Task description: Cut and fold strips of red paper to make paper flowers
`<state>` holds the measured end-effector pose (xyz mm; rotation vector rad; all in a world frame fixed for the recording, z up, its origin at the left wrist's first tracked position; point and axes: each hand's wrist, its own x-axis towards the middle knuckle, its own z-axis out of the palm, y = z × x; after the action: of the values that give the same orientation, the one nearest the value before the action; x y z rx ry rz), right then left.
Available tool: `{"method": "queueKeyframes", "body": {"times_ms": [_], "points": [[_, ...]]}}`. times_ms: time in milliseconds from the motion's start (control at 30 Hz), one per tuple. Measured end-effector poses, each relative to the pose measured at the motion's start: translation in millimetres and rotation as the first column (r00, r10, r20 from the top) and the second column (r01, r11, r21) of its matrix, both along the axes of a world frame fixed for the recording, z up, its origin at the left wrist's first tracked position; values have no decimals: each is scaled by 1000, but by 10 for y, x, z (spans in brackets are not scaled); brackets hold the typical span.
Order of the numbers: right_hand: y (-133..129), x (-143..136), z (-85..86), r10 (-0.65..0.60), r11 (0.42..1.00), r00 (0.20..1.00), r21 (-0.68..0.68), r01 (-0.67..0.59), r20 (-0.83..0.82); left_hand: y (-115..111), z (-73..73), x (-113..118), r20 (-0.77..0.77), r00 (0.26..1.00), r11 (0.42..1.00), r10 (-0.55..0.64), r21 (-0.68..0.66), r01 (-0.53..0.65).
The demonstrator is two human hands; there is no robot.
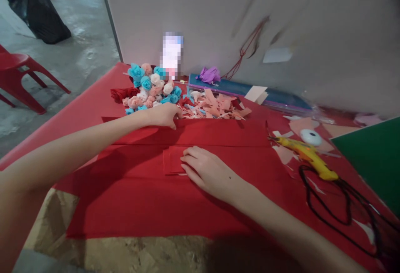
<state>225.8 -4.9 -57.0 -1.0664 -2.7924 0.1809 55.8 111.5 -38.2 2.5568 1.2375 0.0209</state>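
Observation:
My left hand [165, 115] reaches across the table to the far edge of the red paper sheets, between the paper roses and a heap of paper scraps. Its fingers are curled in, and what they hold, if anything, is hidden. My right hand [206, 172] lies flat, fingers stretched out, on the right end of a small stack of cut red paper pieces [173, 161]. Beneath that stack, large red sheets [140, 206] overlap and reach past the front edge. Blue, white, pink and red paper roses [146, 83] are piled beyond my left hand.
Pink and white scraps [218, 104] lie heaped at the back. At right are a yellow glue gun [312, 158] with a black cord, a white round object [311, 137] and a green board [371, 156]. A blurred-out phone [171, 54] leans on the wall. A red chair [25, 71] stands left.

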Motion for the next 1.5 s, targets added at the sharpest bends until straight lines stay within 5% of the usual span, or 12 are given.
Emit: {"method": "queueKeyframes", "body": {"times_ms": [233, 433, 667, 933, 1200, 1500], "points": [[14, -23, -44, -22, 994, 999, 109, 17, 44, -290, 252, 30, 137, 989, 990, -51, 139, 32], [44, -95, -38, -48, 995, 983, 96, 32, 178, -698, 349, -3, 203, 969, 986, -137, 117, 115], [-163, -113, -223, -125, 981, 965, 171, 87, 231, -1035, 165, -76, 203, 970, 991, -133, 4, 134], [-545, -3, -245, -164, 928, 981, 354, 118, 101, -1121, -25, -117, 231, 964, 991, -132, 10, 133], [-777, 188, -236, -74, 915, 997, 396, 80, -31, -1189, -210, -135, 111, 958, 957, -264, 155, 245], [-333, 365, -66, -172, 957, 960, 193, 216, -221, -1250, -268, -205, -13, 920, 889, -392, 251, 382]]}}
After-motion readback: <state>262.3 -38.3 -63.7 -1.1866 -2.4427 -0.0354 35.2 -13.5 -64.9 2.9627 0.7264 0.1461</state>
